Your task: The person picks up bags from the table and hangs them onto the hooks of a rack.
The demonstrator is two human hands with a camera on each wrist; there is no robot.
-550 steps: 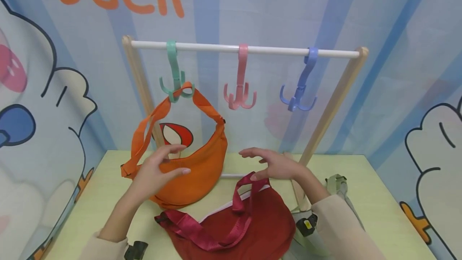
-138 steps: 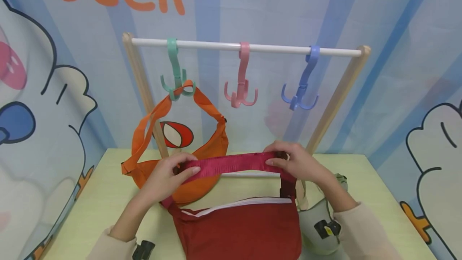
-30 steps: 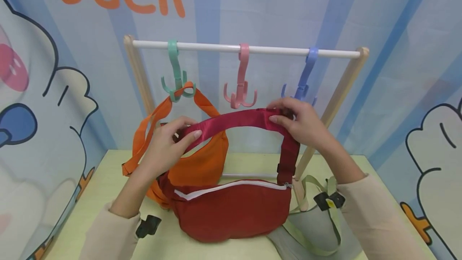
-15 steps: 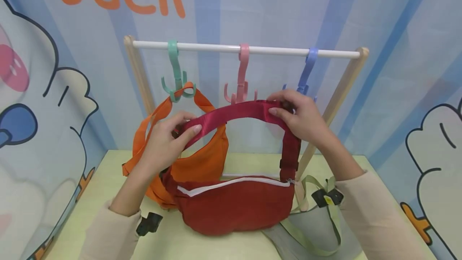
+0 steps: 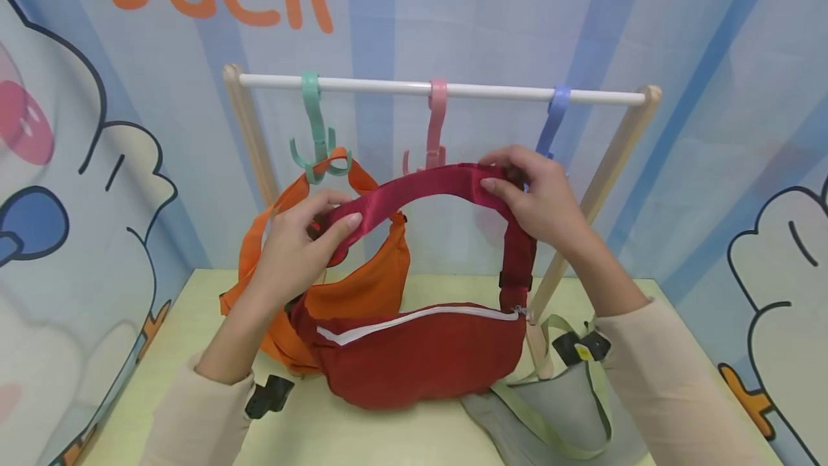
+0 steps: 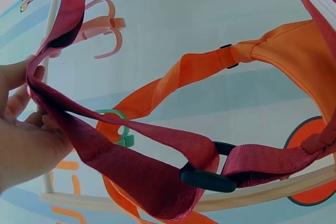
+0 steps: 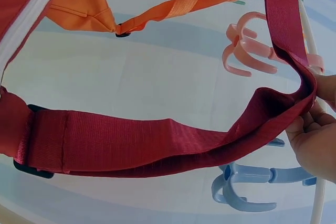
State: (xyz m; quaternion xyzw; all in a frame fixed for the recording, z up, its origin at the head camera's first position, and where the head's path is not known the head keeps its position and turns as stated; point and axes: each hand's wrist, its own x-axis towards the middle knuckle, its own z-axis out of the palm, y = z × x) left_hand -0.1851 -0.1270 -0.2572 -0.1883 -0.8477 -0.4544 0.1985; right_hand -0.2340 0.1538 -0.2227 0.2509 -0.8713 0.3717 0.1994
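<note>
A dark red bag [image 5: 420, 362] with a white zipper hangs from its crimson strap [image 5: 427, 183], which both hands hold up in an arch. My left hand [image 5: 300, 247] pinches the strap's left part between thumb and fingers. Its right part is pinched by my right hand [image 5: 543, 200], close in front of the blue hook [image 5: 555, 121]. Behind the arch, the pink hook [image 5: 436, 124] is partly covered by the strap. An orange bag [image 5: 362, 293] hangs by its strap on the green hook [image 5: 315, 121]. A black buckle [image 6: 207, 179] shows on the red strap in the left wrist view.
The hooks hang on a white rail [image 5: 375, 85] between wooden posts [image 5: 598, 185]. A grey-green bag [image 5: 556, 408] lies on the pale yellow table [image 5: 310, 430] at the front right, below my right forearm. A printed curtain stands behind.
Over the last second both hands have raised the red bag's strap, now overlapping the pink hook. Earlier the bag lay lower on the table, and before that my hands were apart from it.
</note>
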